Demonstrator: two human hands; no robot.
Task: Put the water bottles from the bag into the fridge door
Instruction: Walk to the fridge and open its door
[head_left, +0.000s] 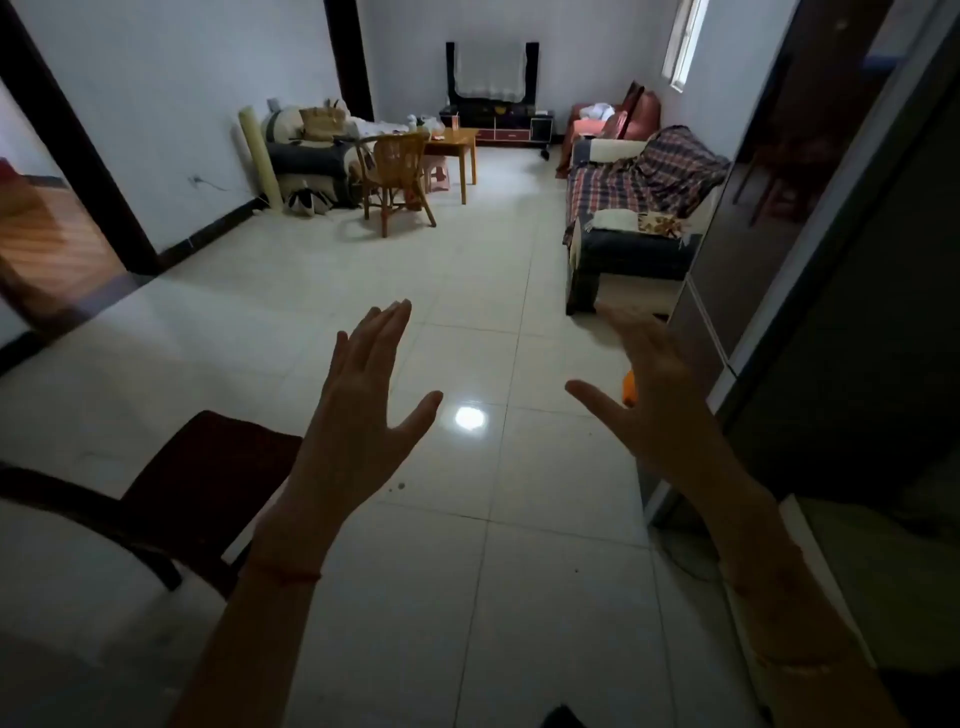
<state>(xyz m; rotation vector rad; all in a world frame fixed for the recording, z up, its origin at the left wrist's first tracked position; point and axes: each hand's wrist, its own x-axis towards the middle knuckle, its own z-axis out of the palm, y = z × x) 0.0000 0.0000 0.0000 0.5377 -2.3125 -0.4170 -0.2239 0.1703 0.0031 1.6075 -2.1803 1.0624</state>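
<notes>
Two bare hands raised over a tiled floor; no bottle, no bag in sight.

Left hand and right hand: both spread flat, fingers apart, gripping nothing. Water bottles: none visible, count zero; bag likewise out of view, whereabouts unknown. Fridge: one dark, glossy cabinet at the right edge, doors apparently shut. Small orange item just behind the right hand, too hidden to identify. Dark chair, one, near left. Far end: one wooden chair, one wooden table, one sofa under a plaid cover. Judged progress: nothing loaded as far as visible; finding the bag, opening the door, placing every bottle all left to do.
</notes>
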